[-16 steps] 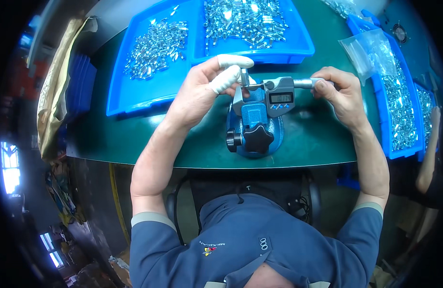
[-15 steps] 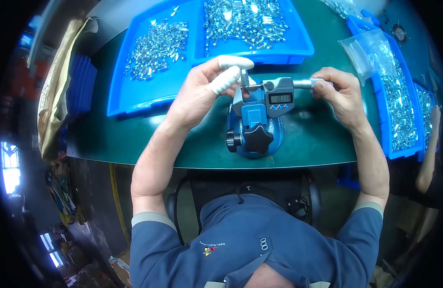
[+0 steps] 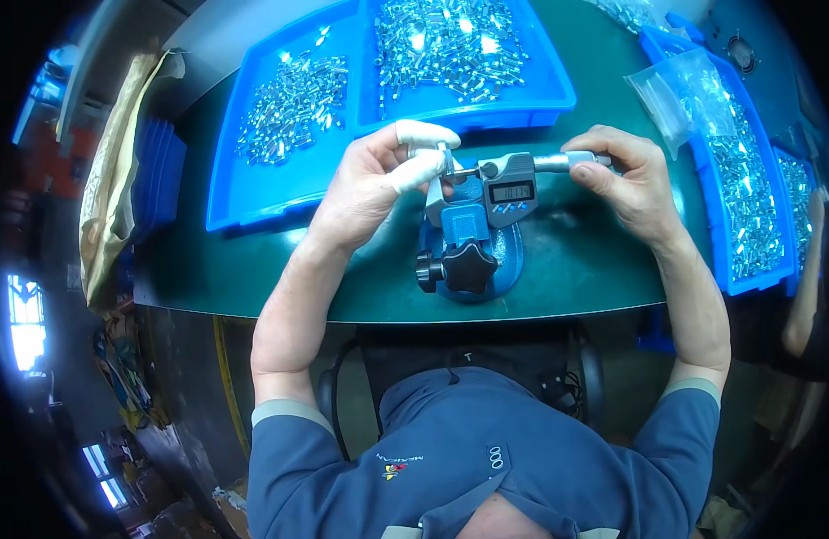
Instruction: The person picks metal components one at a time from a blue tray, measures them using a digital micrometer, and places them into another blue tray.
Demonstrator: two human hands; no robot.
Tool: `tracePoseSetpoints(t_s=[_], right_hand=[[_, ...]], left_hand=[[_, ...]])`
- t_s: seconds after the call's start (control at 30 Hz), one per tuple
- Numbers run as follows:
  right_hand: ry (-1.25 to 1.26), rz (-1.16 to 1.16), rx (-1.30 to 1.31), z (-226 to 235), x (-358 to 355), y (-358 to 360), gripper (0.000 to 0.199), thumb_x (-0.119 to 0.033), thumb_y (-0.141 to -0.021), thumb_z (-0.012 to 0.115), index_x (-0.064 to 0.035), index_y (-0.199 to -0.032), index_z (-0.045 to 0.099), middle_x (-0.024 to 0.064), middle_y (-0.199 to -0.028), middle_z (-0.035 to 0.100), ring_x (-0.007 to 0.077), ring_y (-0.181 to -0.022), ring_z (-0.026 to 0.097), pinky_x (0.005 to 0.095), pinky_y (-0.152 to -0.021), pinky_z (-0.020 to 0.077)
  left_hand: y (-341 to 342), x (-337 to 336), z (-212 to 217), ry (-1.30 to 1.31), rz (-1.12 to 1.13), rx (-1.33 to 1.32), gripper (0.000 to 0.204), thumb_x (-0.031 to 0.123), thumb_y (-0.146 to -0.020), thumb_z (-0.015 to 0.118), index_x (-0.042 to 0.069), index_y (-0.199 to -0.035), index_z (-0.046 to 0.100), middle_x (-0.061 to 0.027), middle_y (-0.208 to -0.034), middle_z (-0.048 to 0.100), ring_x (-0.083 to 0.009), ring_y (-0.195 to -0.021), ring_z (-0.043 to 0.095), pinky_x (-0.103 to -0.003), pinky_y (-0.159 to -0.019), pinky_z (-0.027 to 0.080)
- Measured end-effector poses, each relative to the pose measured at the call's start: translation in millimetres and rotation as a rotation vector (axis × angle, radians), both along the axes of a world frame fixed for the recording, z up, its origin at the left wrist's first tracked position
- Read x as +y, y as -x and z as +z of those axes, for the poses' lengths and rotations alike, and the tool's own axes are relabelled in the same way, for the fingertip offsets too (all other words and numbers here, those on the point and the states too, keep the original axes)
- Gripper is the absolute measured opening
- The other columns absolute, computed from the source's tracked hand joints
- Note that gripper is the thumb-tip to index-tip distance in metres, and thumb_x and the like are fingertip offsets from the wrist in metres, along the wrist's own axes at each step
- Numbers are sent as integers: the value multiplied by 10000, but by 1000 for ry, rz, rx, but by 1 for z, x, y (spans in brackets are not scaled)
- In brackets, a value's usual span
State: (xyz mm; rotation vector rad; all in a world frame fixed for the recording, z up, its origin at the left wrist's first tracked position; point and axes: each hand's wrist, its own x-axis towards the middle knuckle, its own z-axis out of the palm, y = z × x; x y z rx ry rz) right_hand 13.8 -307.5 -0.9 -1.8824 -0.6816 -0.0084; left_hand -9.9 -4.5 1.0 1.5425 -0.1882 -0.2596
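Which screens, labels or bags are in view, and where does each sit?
Digital readout: small grey rectangular screen on the micrometer, clamped in the blue stand, between the left hand and right hand.
Clear plastic bag: crumpled, see-through, lying over the right blue tray.
Shirt emblem: small, multicoloured, on the blue shirt's back.

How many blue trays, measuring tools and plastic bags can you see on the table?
Blue trays: 4 —
Digital micrometer on blue stand: 1
Clear plastic bag: 1
Total: 6
The left hand and right hand are both at the micrometer.
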Motion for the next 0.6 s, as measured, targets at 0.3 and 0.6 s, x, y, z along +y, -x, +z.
tracePoseSetpoints(t_s=[0.3,0.6], right_hand=[[-15,-33,29,-6,0,1,254,-242,-883,724,0,-958,707,30,-784,659,98,-727,583,240,-641,447],[-24,5,100,-8,-2,-2,300,-271,-928,679,28,-938,668,40,-772,624,95,-694,579,227,-624,458]], left_hand=[[1,-1,-1,-9,30,0,234,123,-906,686,34,-1121,665,-83,-899,702,-128,-764,685,-250,-709,556],[0,-4,0,5,30,26,244,140,-911,683,22,-1124,659,-74,-893,692,-125,-758,681,-250,-685,563]])
